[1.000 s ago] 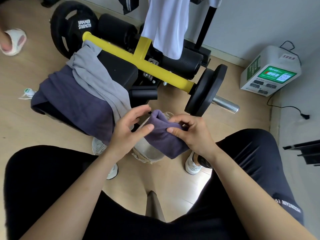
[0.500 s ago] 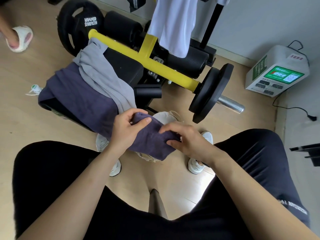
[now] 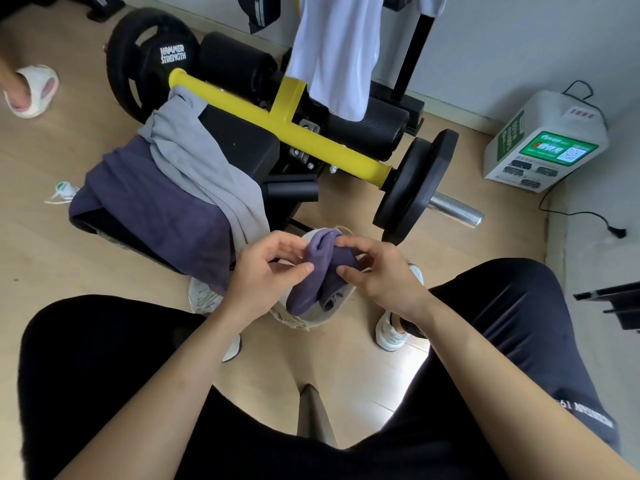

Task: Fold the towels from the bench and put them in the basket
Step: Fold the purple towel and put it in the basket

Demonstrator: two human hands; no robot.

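Observation:
A small folded purple towel (image 3: 320, 271) hangs over a pale woven basket (image 3: 311, 323) that stands on the floor between my feet. The towel's lower end dips inside the basket's rim. My left hand (image 3: 266, 271) pinches the towel's left side between thumb and fingers. From the other side, my right hand (image 3: 377, 271) pinches its top and right edge. On the black bench (image 3: 242, 147) to the left lie a larger purple towel (image 3: 149, 202) and a grey towel (image 3: 197, 168) draped across it.
A yellow bar (image 3: 311, 147) with black weight plates (image 3: 412, 188) runs behind the basket. A white cloth (image 3: 336, 53) hangs above it. A white charging box (image 3: 547, 140) with a cable stands at the right wall. Another person's slippered foot (image 3: 31, 91) is far left.
The small purple towel went from a flat spread to a narrow upright bundle. Both hands shifted their grip to its top, and its lower end now sits inside the basket.

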